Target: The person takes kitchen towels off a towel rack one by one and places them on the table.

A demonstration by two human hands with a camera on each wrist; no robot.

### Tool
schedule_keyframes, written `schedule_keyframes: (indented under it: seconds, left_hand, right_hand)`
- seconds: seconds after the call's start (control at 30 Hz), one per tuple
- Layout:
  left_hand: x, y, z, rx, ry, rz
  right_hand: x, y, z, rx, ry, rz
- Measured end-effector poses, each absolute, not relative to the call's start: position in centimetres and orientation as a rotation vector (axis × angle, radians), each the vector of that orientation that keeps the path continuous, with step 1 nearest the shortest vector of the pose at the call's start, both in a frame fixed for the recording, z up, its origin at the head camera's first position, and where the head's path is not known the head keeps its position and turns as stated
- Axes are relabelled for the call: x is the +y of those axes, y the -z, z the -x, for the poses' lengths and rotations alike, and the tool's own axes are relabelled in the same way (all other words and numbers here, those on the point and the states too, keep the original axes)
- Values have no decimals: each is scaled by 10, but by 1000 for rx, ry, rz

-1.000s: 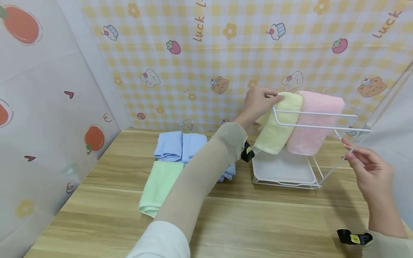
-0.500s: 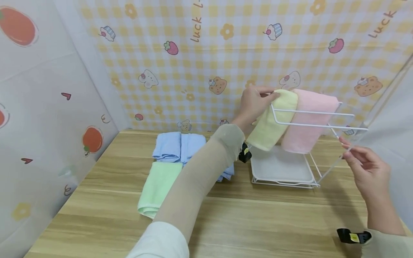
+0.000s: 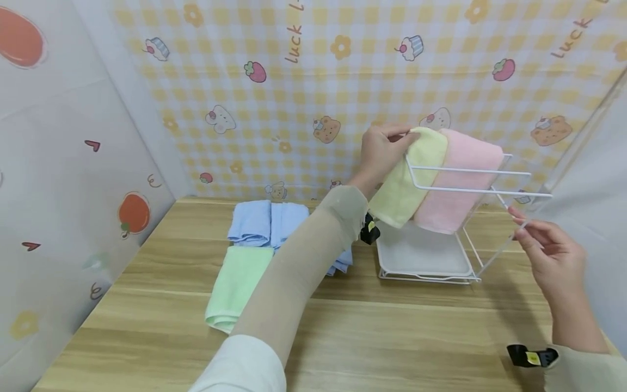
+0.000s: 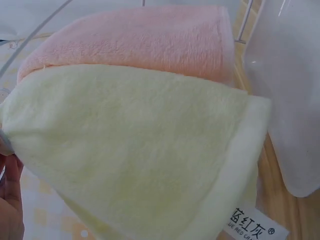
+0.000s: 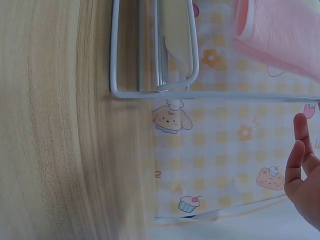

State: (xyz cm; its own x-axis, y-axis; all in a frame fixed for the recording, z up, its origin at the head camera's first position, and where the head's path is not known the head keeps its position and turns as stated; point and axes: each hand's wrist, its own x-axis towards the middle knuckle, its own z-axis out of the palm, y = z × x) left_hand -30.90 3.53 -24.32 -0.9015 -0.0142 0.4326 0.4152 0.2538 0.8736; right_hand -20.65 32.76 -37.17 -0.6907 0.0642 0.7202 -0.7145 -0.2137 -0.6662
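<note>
My left hand (image 3: 382, 154) pinches the upper edge of a folded pale yellow towel (image 3: 392, 198) on the top of a white wire rack (image 3: 519, 194). Beside it, a pink towel (image 3: 465, 147) hangs over the same rack, its edge against the yellow one. In the left wrist view the yellow towel (image 4: 135, 135) spreads wide, a printed label (image 4: 255, 225) showing at its lower corner. My right hand (image 3: 558, 261) holds the rack's slanted right post between thumb and fingers. In the right wrist view, the fingers (image 5: 296, 155) are near the post, their contact cut off.
A white tray (image 3: 421, 256) forms the rack's base. Left of it on the wooden table (image 3: 392, 337) lie folded blue towels (image 3: 250, 220) and a green towel (image 3: 237, 283), partly behind my left forearm. A patterned cloth wall (image 3: 294, 87) stands close behind.
The yellow towel has swung left and slightly up with my left hand. The pink towel has shifted left along the rack, baring more of its right end. My right hand keeps its hold.
</note>
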Motion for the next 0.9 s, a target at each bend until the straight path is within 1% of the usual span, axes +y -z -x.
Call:
schedule_keyframes:
  seconds: [0.3, 0.53, 0.63, 0.8, 0.9]
  left_hand:
    - [40, 230, 308, -2117, 1539, 615]
    - [38, 224, 307, -2123, 1508, 633]
    - [33, 222, 307, -2232, 1314, 679]
    - [29, 210, 306, -2456, 811, 826]
    - [27, 204, 305, -2514, 709, 871]
  right_hand:
    - [326, 370, 205, -1516, -1983, -760]
    - [324, 370, 205, -1585, -1935, -695]
    - [325, 371, 206, -1571, -1948, -711]
    - [326, 371, 207, -1542, -1965, -732]
    - [326, 370, 205, -1592, -1927, -671]
